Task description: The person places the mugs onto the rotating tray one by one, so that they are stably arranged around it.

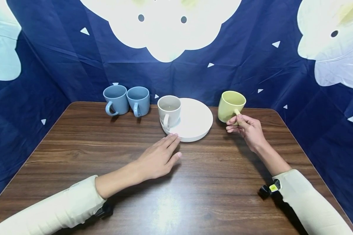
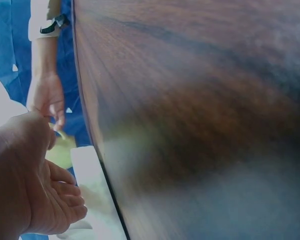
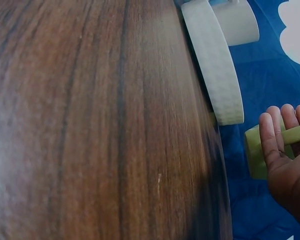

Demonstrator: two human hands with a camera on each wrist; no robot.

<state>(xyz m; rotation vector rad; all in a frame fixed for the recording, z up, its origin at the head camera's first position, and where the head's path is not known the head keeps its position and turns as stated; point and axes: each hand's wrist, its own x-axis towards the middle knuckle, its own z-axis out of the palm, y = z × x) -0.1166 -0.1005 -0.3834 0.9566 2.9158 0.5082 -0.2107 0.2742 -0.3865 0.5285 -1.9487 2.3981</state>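
My right hand (image 1: 250, 130) pinches the handle of a yellow-green mug (image 1: 230, 106) at the right rear. In the right wrist view, blue cloth shows between this upright mug and the tabletop, so it appears raised. My left hand (image 1: 157, 158) lies with fingers extended, its fingertips at the front rim of a round white turntable-like disc (image 1: 195, 119). On the disc's left part stands a light grey mug (image 1: 170, 112), handle towards me. In the left wrist view, the left hand (image 2: 40, 190) partly covers the disc (image 2: 97, 185) and the yellow-green mug.
Two blue mugs, one on the left (image 1: 117, 99) and one beside it (image 1: 139, 101), stand close together at the left rear of the brown wooden table (image 1: 211, 182). A dark blue cloth (image 1: 191, 75) with white cloud shapes hangs behind and around the table.
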